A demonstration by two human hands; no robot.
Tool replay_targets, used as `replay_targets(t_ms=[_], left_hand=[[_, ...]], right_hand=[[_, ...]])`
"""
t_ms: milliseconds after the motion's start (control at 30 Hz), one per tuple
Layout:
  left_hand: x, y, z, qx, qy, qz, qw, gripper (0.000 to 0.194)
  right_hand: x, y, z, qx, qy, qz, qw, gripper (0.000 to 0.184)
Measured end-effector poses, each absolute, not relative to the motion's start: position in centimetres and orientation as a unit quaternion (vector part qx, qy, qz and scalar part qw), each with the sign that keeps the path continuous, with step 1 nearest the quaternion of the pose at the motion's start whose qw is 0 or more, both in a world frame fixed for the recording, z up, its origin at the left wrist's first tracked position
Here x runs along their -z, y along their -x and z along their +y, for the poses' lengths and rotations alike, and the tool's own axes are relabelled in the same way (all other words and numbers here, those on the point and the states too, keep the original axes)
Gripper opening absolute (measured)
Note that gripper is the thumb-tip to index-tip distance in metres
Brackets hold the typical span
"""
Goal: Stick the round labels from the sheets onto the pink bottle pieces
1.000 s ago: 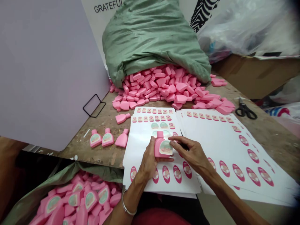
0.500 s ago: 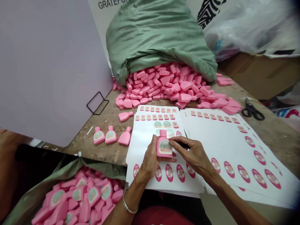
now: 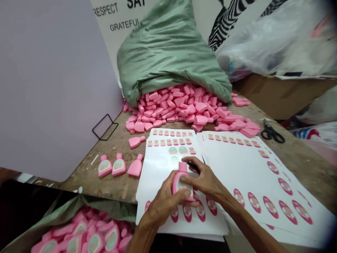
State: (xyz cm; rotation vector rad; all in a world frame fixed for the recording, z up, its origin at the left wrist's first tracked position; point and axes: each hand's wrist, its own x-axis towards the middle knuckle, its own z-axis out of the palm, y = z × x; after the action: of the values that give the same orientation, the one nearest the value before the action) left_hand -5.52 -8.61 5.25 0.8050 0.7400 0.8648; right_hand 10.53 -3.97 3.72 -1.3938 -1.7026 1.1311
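My left hand (image 3: 164, 202) is wrapped round a small pink bottle (image 3: 178, 180) held over the white sticker sheets (image 3: 163, 165). My right hand (image 3: 204, 179) presses its fingers on the bottle's front label and also pinches a thin dark tool against the bottle's neck. Both hands sit above the row of pink oval stickers (image 3: 187, 212) near the sheet's front edge. On the table to the left stand two labelled pink bottles (image 3: 112, 166) and one plain bottle (image 3: 136, 167).
A green sack (image 3: 168, 56) spills a heap of plain pink bottles (image 3: 184, 107) at the back. More sticker sheets (image 3: 263, 175) fan out right. Scissors (image 3: 272, 133) lie far right. A green bag of labelled bottles (image 3: 86, 235) sits low left. A lilac board (image 3: 52, 77) stands left.
My left thumb has slid up over the bottle's label. My right hand has moved left, onto the bottle. The view has tilted, so everything sits lower in the frame.
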Motion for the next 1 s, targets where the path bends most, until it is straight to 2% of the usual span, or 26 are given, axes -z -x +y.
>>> replay_targets(t_ms=[67, 133, 200, 300, 400, 500, 633, 700, 767, 833, 867, 933, 1000], left_hand=[[-5.4, 6.4, -9.0, -0.386, -0.381, 0.368, 0.755, 0.038], [-5.1, 8.1, -9.1, -0.403, -0.404, 0.449, 0.688, 0.038], [-4.2, 10.4, -8.7, -0.427, -0.433, 0.571, 0.551, 0.042], [-2.4, 14.2, -7.3, -0.407, -0.479, 0.71, 0.318, 0.047], [-0.5, 17.3, -5.9, -0.33, -0.513, 0.775, 0.163, 0.042], [0.6, 19.2, -5.0, -0.27, -0.568, 0.776, 0.049, 0.04], [-0.8, 18.6, -5.0, -0.248, -0.585, 0.767, -0.094, 0.047], [-2.5, 16.5, -5.2, -0.266, -0.626, 0.726, -0.102, 0.047], [-4.4, 13.6, -5.3, -0.27, -0.705, 0.652, -0.074, 0.049], [-5.9, 10.5, -5.5, -0.24, -0.779, 0.58, -0.021, 0.057], [-6.4, 9.3, -5.7, -0.217, -0.815, 0.538, 0.02, 0.056], [-6.9, 7.6, -6.1, -0.178, -0.851, 0.48, 0.118, 0.041], [-6.7, 7.3, -6.4, -0.197, -0.819, 0.488, 0.231, 0.025]], right_hand=[[-3.1, -11.3, -2.1, -0.438, 0.522, -0.668, 0.3, 0.053], [-2.5, -12.8, 1.0, -0.363, 0.573, -0.682, 0.275, 0.05], [-2.0, -14.8, 4.7, -0.21, 0.666, -0.668, 0.257, 0.046], [-2.0, -17.3, 10.3, -0.089, 0.735, -0.622, 0.256, 0.049], [-2.6, -18.7, 14.3, -0.032, 0.756, -0.61, 0.236, 0.05], [-3.4, -19.6, 16.1, -0.013, 0.752, -0.632, 0.189, 0.043], [-5.1, -19.6, 14.6, 0.008, 0.715, -0.686, 0.139, 0.037], [-6.4, -18.5, 12.2, 0.004, 0.676, -0.727, 0.12, 0.033], [-8.0, -16.7, 8.8, -0.03, 0.61, -0.786, 0.093, 0.02], [-9.6, -14.6, 5.2, -0.105, 0.481, -0.87, 0.042, 0.006], [-10.3, -13.7, 3.6, -0.166, 0.404, -0.899, 0.021, 0.008], [-10.9, -12.3, 1.1, -0.275, 0.318, -0.907, 0.024, 0.008], [-10.4, -11.9, -0.1, -0.36, 0.317, -0.874, 0.075, 0.009]])
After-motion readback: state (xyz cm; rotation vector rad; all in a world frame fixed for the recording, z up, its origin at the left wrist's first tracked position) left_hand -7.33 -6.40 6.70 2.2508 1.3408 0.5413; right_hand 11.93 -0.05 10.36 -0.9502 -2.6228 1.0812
